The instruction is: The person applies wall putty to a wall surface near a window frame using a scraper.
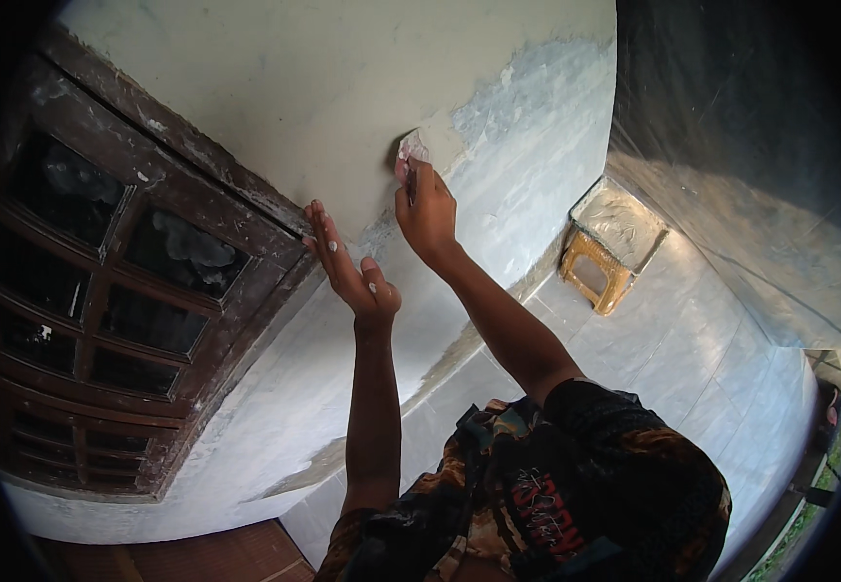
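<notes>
My right hand (428, 218) is closed around a small putty knife (412, 158) whose blade is smeared with whitish paste. The blade rests against the cream wall (323, 97), left of a rough grey-white patch (527, 92). Fingers stretched out and tilted up, my left hand (362, 283) is beside the edge of the brown window frame (246, 194). Spots of white paste dot its fingers and thumb, and nothing is held in it. From this view I cannot tell whether its fingertips touch the frame.
A yellow-brown plastic stool (597, 276) stands on the tiled floor (653, 330) to the right, with a shallow tray (661, 240) of pale paste on it. Dark window panes (178, 252) fill the left side. A dark sheet (731, 126) hangs at the far right.
</notes>
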The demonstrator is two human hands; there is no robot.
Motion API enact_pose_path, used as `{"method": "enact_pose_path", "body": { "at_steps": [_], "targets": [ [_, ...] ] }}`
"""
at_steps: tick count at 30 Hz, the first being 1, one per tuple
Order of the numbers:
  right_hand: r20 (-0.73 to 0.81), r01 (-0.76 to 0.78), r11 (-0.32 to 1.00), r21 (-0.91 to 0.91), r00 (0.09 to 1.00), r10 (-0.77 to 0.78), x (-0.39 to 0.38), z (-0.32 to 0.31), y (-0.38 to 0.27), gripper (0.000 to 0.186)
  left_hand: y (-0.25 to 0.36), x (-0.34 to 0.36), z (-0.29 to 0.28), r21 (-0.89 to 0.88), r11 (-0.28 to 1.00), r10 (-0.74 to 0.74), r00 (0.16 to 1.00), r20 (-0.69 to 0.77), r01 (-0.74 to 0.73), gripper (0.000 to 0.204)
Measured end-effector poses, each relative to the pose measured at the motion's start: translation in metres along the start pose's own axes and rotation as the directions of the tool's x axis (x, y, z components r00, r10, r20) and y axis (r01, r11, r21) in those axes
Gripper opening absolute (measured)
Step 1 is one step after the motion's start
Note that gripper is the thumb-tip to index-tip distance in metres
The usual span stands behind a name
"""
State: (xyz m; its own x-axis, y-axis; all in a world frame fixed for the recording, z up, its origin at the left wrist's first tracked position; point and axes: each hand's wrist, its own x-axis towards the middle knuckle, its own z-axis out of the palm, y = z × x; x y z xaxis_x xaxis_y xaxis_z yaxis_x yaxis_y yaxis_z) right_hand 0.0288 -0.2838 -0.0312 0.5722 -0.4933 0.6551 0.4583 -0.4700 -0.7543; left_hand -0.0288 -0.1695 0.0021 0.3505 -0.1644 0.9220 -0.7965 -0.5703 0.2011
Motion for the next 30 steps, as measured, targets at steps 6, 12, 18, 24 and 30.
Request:
{"method": "enact_pose_path", "body": {
  "at_steps": [6,12,18,24,30],
  "targets": [
    [-0.139,0.003,0.993,0.114,0.990,0.013,0.004,-0.029,-0.006,0.033,-0.004,-0.002,-0.006,0.006,1.000,-0.010,1.000,0.001,0.010,0.064],
    [-0.077,0.076,0.994,-0.076,0.994,-0.081,0.015,0.002,0.002,0.034,-0.004,-0.004,0.001,-0.009,1.000,-0.022,1.000,0.006,0.022,0.064],
    [-0.015,0.050,0.997,0.062,0.999,-0.049,-0.021,-0.017,-0.025,0.032,-0.010,-0.004,-0.008,0.038,0.999,0.002,1.000,-0.025,-0.001,0.064],
    [-0.115,0.047,0.995,-0.088,0.992,-0.057,0.026,-0.001,0.005,0.036,-0.003,-0.003,0.000,-0.004,1.000,-0.003,1.000,-0.013,0.003,0.064],
    [0.003,0.095,0.990,0.101,0.995,-0.096,-0.043,0.002,-0.029,0.031,-0.009,-0.001,-0.009,0.023,0.999,0.024,0.999,-0.027,-0.023,0.064]
  ]
}}
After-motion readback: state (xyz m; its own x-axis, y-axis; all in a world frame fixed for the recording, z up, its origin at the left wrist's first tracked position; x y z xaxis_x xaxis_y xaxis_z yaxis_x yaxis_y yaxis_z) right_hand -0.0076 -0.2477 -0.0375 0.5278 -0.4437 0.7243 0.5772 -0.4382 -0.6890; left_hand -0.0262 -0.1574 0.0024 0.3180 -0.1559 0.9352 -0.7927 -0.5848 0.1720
